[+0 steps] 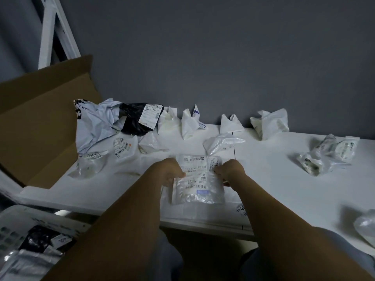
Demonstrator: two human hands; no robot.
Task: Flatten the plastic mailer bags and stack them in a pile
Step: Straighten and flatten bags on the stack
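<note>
My left grip (171, 173) and right grip (231, 171) pinch opposite side edges of the clear labelled plastic mailer bag (197, 185). It looks light, floppy and slippery, so edges hold best.

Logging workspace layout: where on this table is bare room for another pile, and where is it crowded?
Bare table lies between the held mailer and the crumpled clear bags at right, and along the front edge beside the cardboard box. Crowded: back left, around the black bag.

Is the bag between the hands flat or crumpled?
Flat: the clear mailer bag is spread out over the table, its label facing up.
</note>
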